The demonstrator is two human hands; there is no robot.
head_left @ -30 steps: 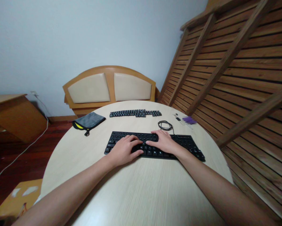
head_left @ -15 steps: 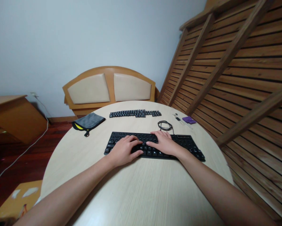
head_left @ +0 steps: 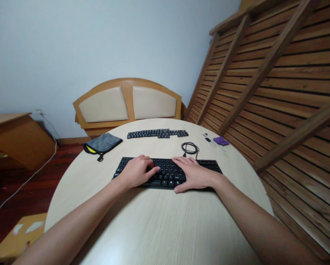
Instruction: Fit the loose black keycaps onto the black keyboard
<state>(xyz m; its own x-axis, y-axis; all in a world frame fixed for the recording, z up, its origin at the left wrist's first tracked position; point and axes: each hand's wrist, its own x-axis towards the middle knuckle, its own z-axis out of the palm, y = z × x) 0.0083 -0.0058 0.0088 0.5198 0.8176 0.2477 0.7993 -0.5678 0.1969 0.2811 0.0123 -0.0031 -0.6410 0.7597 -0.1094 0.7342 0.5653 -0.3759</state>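
Note:
A black keyboard lies on the table in front of me, its long side facing me. My left hand rests on its left half, fingers bent over the keys and thumb stretched apart toward the middle. My right hand spans the right part, with the thumb at the near edge and the fingertips at the far edge, gripping it across its depth. Many keys under both hands are hidden. The coiled black cable lies behind the keyboard.
Rows of loose black keycaps lie farther back on the round table. A grey cloth with yellow lining is at the left. A folded purple cloth and small thin tools lie at the right. A chair back stands behind.
The keyboard has shifted left and slightly toward me, its cable following. My left hand has moved left; my right thumb has come down to the keyboard's near edge.

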